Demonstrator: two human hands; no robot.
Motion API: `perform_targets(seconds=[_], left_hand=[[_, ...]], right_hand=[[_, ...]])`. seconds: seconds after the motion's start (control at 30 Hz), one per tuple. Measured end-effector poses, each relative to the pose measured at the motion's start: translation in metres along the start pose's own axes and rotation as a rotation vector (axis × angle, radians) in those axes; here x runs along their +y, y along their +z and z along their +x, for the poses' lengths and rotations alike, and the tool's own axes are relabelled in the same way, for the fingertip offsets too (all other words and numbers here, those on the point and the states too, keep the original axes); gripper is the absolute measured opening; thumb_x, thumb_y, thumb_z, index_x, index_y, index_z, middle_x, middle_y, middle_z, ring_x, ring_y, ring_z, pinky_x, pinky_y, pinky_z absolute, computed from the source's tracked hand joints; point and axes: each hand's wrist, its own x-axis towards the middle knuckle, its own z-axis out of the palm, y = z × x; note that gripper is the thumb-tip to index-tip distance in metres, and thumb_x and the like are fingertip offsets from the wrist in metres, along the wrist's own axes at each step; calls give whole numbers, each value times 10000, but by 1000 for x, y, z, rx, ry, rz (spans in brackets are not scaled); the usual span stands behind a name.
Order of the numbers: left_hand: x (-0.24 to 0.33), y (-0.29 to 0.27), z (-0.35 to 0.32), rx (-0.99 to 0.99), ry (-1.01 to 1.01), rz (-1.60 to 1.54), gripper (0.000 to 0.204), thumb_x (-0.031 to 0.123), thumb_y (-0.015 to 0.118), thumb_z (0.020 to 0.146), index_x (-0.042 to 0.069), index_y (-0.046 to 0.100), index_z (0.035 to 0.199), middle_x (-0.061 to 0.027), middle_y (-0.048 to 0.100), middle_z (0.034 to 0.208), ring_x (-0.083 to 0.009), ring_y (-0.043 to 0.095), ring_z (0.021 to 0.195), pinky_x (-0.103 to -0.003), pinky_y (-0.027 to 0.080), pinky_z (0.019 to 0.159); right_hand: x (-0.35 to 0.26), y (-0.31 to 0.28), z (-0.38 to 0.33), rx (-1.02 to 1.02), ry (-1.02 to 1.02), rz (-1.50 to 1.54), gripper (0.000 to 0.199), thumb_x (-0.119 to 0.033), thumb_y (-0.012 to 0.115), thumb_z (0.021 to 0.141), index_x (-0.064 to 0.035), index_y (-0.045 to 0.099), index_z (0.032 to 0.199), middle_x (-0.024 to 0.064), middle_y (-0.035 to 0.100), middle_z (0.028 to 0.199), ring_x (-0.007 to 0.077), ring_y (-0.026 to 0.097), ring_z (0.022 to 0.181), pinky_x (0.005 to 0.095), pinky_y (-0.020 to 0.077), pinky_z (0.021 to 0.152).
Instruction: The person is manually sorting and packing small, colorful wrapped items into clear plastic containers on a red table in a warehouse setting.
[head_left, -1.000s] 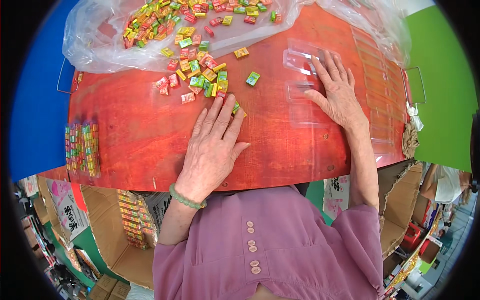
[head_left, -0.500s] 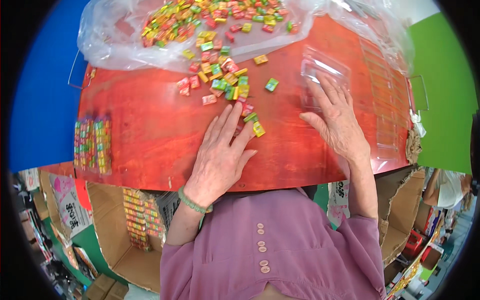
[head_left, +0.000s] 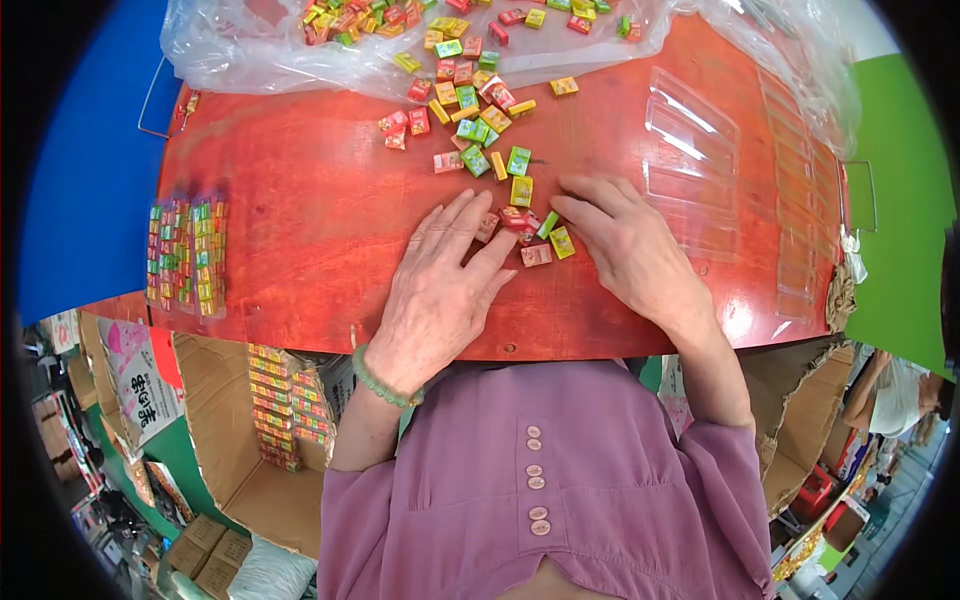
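Resting flat on the red desk [head_left: 300, 220], the left hand [head_left: 440, 290] has its fingers [head_left: 470, 225] stretched out and slightly spread, gripping nothing; their tips touch a small cluster of little coloured boxes [head_left: 530, 225]. The right hand [head_left: 625, 250] lies palm down just beside it, its fingers [head_left: 585, 190] also extended and loosely apart, tips meeting the same cluster from the other side without closing on any piece. A green bead bracelet [head_left: 385, 385] circles the left wrist. More small boxes [head_left: 470, 110] lie scattered farther up the desk, trailing out of a clear plastic sheet [head_left: 260, 50] heaped with them. Right of the hands lie empty clear plastic trays [head_left: 690, 150], and more stretch along the desk's right edge. Filled clear packs of boxes [head_left: 185, 255] sit at the desk's left edge, well apart from the hands. Below the desk stands an open cardboard carton [head_left: 250, 440].
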Motion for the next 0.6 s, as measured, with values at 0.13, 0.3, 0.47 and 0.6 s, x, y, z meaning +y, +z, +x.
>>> perform_targets(seconds=[0.13, 0.3, 0.47, 0.6], left_hand=[[0, -1, -5, 11, 15, -10, 452, 59, 811, 796, 32, 698, 1232, -176, 612, 1364, -404, 574, 1279, -494, 494, 1059], [11, 6, -3, 75, -111, 17, 458, 137, 859, 770, 14, 706, 1184, -129, 629, 1091, -307, 634, 955, -427, 560, 798], [15, 12, -1, 120, -113, 19, 481, 151, 864, 773, 0, 692, 1196, -131, 606, 1063, -309, 640, 939, -405, 564, 763], [17, -1, -1, 8, -106, -64, 465, 144, 817, 834, -44, 656, 1228, -146, 580, 1102, -337, 619, 1002, -438, 559, 827]], right_hand=[[-12, -4, -20, 35, 107, 115, 318, 12, 690, 892, 23, 673, 1209, 156, 628, 1185, 358, 625, 1081, 442, 538, 903], [-18, -1, -26, 80, 260, 166, 326, -41, 725, 910, 20, 667, 1225, 155, 618, 1167, 343, 655, 984, 409, 553, 840], [-17, -9, -25, 35, 322, 346, 378, -38, 740, 900, -3, 665, 1269, 163, 587, 1232, 337, 661, 1007, 400, 555, 845], [-15, -8, -21, -41, 235, 346, 436, -21, 741, 893, -22, 644, 1318, 165, 572, 1255, 342, 653, 1050, 410, 553, 866]])
